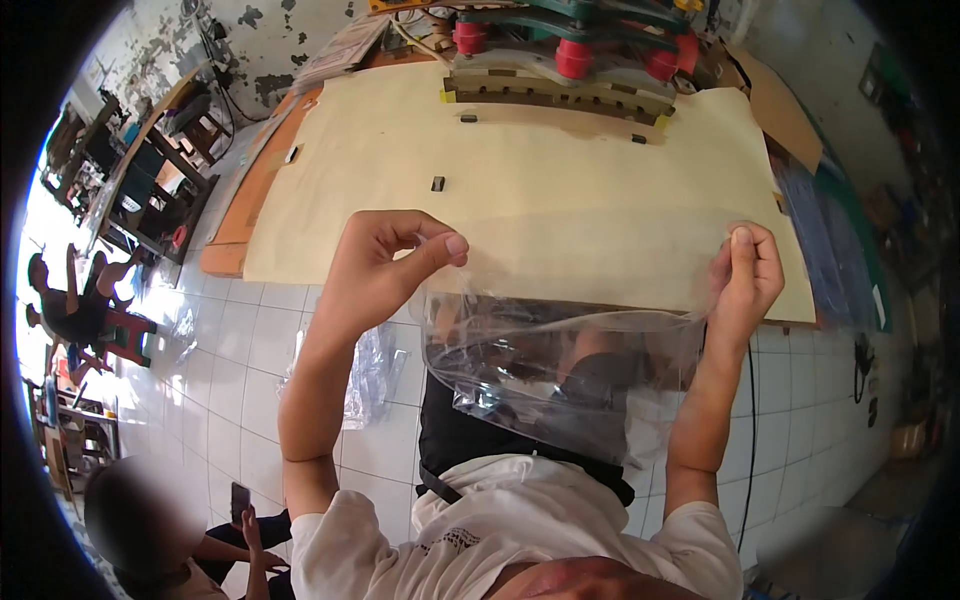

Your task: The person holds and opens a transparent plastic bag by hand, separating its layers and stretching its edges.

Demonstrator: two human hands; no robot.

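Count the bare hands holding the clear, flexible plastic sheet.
2: the bare left hand pinches the clear, flexible plastic sheet near its upper left, and the bare right hand near its upper right. No other hand shows on it.

Wooden table [225, 261], mostly covered by large cream sheet [570, 180]. Small dark pieces [437, 184] scattered on sheet. Machine [570, 58] at far edge, papers [343, 50] far left, loose plastic [826, 240] along right. White tiled floor [225, 345]: crumpled plastic [370, 385], low stool [132, 340] farther left.
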